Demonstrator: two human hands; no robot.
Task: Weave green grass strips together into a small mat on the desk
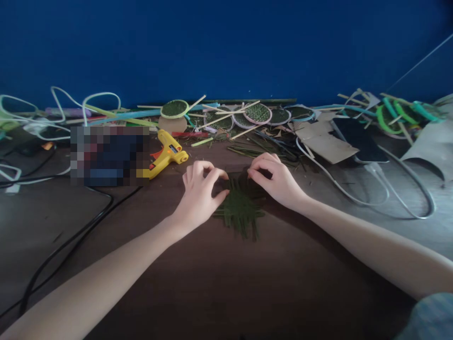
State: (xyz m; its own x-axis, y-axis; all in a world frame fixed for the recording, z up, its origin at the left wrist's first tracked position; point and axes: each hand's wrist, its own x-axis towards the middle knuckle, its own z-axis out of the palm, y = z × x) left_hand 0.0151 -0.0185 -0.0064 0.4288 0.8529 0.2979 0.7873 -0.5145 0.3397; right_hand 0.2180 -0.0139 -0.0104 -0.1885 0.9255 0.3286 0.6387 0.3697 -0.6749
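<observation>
A small mat of crossed dark green strips [242, 210] lies flat on the brown table [219, 278], between and just below my hands. My left hand [204, 189] is at its upper left edge, thumb and index finger curved and apart, the tips close to the strips. On the upper right, my right hand [274, 179] has its thumb and index fingertips pressed together; whatever is between them is too small to make out.
A yellow glue gun [168, 153] lies left of my hands. Several round woven pieces with coloured rims [257, 114] line the blue wall [226, 47]. Loose green strips, brown card [325, 141], a phone [357, 141] and white cables are behind and right; black cables run left.
</observation>
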